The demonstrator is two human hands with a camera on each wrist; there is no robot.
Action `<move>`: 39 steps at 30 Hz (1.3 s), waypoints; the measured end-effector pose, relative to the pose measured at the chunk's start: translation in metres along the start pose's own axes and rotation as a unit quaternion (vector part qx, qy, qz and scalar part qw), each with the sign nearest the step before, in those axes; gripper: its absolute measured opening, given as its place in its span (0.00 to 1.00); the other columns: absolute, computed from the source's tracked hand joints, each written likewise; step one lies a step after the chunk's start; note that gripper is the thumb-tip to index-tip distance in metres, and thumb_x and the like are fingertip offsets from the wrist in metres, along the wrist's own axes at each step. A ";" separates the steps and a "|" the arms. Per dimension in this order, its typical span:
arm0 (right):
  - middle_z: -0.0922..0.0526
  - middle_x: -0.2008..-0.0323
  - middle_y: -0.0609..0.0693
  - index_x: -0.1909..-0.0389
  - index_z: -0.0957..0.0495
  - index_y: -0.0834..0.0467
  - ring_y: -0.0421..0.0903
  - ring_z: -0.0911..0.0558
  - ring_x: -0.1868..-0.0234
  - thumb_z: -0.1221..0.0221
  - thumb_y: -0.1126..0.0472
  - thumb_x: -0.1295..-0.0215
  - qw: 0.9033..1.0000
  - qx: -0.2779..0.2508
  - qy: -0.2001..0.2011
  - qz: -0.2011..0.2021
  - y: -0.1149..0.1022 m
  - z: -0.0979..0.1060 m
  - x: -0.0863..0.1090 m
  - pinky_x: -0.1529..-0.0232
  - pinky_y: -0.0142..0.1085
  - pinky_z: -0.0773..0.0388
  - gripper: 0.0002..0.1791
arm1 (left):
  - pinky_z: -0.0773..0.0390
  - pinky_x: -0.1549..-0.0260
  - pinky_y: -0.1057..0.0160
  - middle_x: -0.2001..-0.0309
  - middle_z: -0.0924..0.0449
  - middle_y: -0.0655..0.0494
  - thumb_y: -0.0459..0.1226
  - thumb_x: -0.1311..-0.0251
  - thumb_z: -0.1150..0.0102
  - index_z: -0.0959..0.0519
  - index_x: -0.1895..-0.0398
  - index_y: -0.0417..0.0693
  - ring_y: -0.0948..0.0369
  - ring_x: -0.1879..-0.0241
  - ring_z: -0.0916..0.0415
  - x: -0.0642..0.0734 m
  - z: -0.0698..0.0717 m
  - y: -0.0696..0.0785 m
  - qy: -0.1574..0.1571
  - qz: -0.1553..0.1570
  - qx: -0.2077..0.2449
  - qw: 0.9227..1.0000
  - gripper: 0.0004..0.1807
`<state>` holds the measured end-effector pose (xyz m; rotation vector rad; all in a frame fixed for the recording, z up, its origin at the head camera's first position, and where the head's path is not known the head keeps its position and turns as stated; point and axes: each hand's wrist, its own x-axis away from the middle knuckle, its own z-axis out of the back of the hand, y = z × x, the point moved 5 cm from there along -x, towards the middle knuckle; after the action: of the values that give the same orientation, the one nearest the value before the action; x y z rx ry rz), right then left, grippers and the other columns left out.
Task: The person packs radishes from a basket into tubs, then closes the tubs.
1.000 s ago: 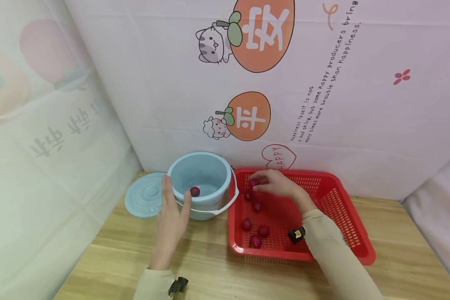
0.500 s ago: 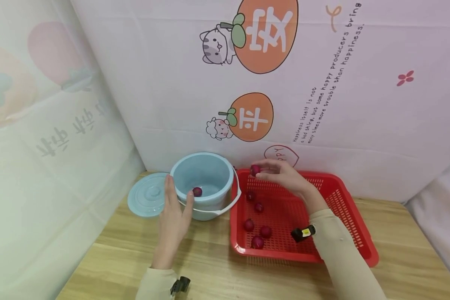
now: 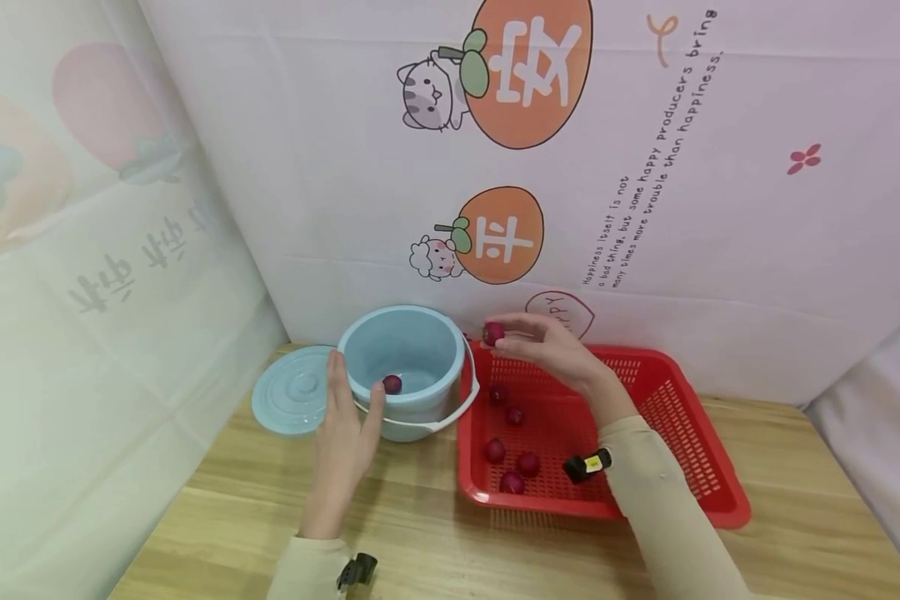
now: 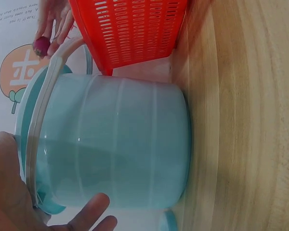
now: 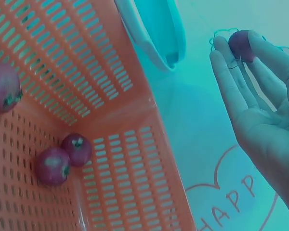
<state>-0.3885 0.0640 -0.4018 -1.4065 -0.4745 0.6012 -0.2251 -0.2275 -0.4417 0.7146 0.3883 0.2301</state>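
A purple-red radish (image 3: 492,334) is pinched between the fingertips and thumb of my right hand (image 3: 551,350), raised above the back left corner of the red basket (image 3: 671,492). The right wrist view shows this radish (image 5: 241,45) at the fingertips. Several more radishes (image 3: 512,482) lie along the basket's left side. My left hand (image 3: 342,446) lies against the near left side of the light blue bucket (image 3: 412,407), its fingers extended along the wall and its thumb up near the rim. Inside the bucket, one radish (image 3: 392,384) shows, its lower edge close to my thumb.
A light blue lid (image 3: 288,392) lies on the wooden table (image 3: 412,533) left of the bucket. The bucket's white handle (image 3: 471,392) hangs down on the right, close to the basket. A printed white cloth (image 3: 330,208) stands behind everything.
My right hand has lifted a radish from the basket's back left corner and moved it up, then left toward the bucket. The left hand has stayed at the bucket.
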 end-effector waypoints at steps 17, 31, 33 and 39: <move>0.14 0.41 0.52 0.29 0.23 0.55 0.54 0.17 0.37 0.33 0.54 0.27 0.998 0.022 -0.050 0.021 -0.010 -0.052 -0.024 0.33 0.59 0.27 0.28 | 0.28 0.79 0.55 0.13 0.68 0.64 0.65 0.21 0.62 0.66 0.12 0.57 0.40 0.62 0.17 -0.002 -0.002 0.000 0.002 -0.006 -0.007 1.000 0.47; 0.16 0.38 0.54 0.30 0.21 0.50 0.51 0.16 0.37 0.34 0.55 0.26 0.998 0.031 -0.052 0.033 -0.012 -0.070 -0.034 0.34 0.53 0.23 0.25 | 0.23 0.76 0.52 0.13 0.66 0.61 0.64 0.21 0.60 0.64 0.12 0.55 0.39 0.60 0.17 -0.002 -0.001 0.001 0.007 -0.014 -0.004 1.000 0.47; 0.16 0.38 0.55 0.30 0.21 0.50 0.51 0.17 0.37 0.34 0.55 0.26 0.998 0.028 -0.051 0.032 -0.012 -0.072 -0.035 0.34 0.54 0.24 0.25 | 0.22 0.75 0.51 0.13 0.66 0.61 0.64 0.21 0.60 0.64 0.12 0.55 0.39 0.61 0.17 -0.002 -0.001 0.001 0.006 -0.014 -0.003 1.000 0.47; 0.19 0.35 0.55 0.29 0.23 0.53 0.53 0.19 0.35 0.34 0.56 0.26 0.998 0.029 -0.056 0.020 -0.010 -0.073 -0.039 0.33 0.60 0.27 0.26 | 0.18 0.69 0.42 0.13 0.66 0.59 0.64 0.21 0.60 0.64 0.12 0.55 0.37 0.57 0.16 -0.001 -0.002 -0.002 0.006 -0.011 -0.001 1.000 0.47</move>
<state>-0.3710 -0.0170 -0.3988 -1.3345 -0.5139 0.7239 -0.2269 -0.2280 -0.4437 0.7066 0.4065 0.2130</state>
